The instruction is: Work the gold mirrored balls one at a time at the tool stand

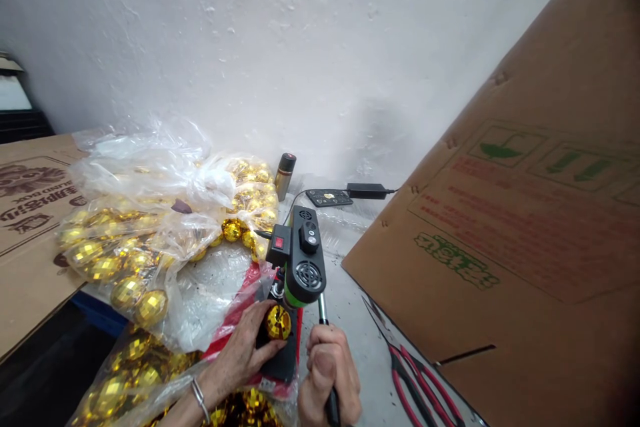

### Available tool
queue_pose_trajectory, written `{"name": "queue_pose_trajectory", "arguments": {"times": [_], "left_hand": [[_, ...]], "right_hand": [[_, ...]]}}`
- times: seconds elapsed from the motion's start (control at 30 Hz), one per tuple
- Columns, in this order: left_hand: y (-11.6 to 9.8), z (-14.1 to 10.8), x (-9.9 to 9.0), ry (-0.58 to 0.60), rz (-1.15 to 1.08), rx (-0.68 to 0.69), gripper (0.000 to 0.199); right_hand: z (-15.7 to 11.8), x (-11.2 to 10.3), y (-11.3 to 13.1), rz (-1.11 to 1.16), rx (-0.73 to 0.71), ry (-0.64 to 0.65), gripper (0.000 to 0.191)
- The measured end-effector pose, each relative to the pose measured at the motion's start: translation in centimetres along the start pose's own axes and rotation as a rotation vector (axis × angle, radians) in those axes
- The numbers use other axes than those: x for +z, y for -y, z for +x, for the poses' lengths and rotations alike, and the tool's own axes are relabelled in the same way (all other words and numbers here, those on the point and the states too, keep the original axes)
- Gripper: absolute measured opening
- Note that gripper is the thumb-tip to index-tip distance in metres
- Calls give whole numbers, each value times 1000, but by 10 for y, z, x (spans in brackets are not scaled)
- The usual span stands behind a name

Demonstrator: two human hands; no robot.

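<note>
My left hand [245, 340], a bracelet on its wrist, pinches a shiny gold faceted ball [279, 322] between thumb and fingers. The ball sits over the black base [280, 363] of a small bench press [307, 273], just below its head. That press has a black top with round vents, a green band and a box with a red switch [279, 242]. My right hand [330, 370] is closed in a fist around the black grip of its metal lever [322, 307]. What lies under the ball is hidden by my fingers.
Clear plastic bags of gold balls [125, 253] lie left and below. Red-handled scissors [420, 380] rest at right beside a large cardboard box [500, 213]. Behind the press are a spray can [285, 177], a black power adapter [367, 191] and a flat black panel [329, 197] by the wall.
</note>
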State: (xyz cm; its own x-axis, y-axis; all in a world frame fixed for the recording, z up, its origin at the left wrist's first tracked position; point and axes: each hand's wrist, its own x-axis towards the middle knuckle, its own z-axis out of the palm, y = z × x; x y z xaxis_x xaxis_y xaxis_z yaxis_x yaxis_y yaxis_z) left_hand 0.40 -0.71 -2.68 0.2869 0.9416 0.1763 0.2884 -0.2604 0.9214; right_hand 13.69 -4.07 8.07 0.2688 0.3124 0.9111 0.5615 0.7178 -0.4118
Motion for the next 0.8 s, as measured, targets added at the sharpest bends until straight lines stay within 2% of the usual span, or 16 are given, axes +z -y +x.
{"name": "queue_pose_trajectory", "arguments": {"times": [0.33, 0.5, 0.67, 0.8], "left_hand": [[2, 1, 2, -8, -13, 5, 59], [3, 2, 3, -5, -19, -4, 61], [6, 3, 4, 4, -10, -3, 61], [8, 4, 6, -1, 1, 4, 63]], "right_hand": [[-6, 4, -4, -23, -5, -43, 36], [-11, -1, -6, -23, 28, 14, 34], [-14, -2, -4, -23, 58, 19, 33], [-15, 3, -8, -8, 23, -29, 35]]}}
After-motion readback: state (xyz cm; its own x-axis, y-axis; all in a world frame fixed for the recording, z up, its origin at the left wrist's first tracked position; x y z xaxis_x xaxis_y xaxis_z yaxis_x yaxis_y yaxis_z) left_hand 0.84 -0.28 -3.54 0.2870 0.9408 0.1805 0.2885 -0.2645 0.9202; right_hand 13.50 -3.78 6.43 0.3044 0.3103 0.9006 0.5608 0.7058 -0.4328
